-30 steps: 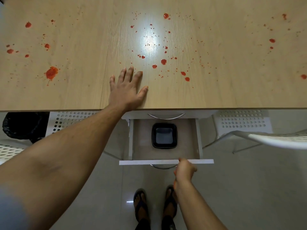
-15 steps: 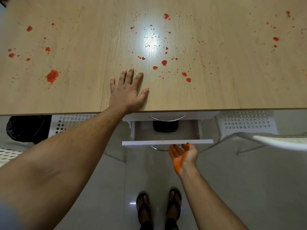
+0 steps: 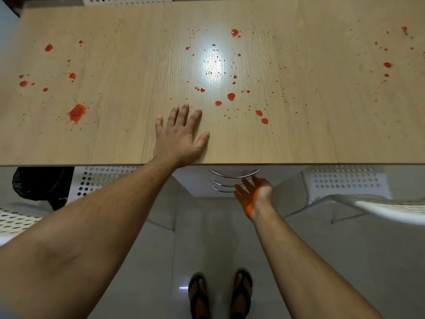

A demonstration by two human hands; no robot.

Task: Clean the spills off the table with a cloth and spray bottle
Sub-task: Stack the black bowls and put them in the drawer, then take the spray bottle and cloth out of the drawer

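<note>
Red spills speckle the light wooden table (image 3: 322, 134): a large splat (image 3: 77, 112) at the left, many drops in the middle (image 3: 231, 96), and a few at the right (image 3: 387, 64). My left hand (image 3: 179, 137) rests flat on the table near its front edge, fingers spread. My right hand (image 3: 254, 191) is below the table edge, palm up and stained orange-red, its straight fingers against the curved metal handles (image 3: 234, 174) of the white drawer unit. All drawers are shut. No cloth or spray bottle is in view.
White perforated chairs stand under the table at the left (image 3: 101, 178) and right (image 3: 345, 180); another chair's edge (image 3: 391, 206) juts in from the right. A black bag (image 3: 39, 183) lies on the floor at the left. My sandalled feet (image 3: 219, 293) are on the tiled floor.
The drawer holding a black tray was pushed in by my right hand and is now shut. My left hand has stayed flat on the table.
</note>
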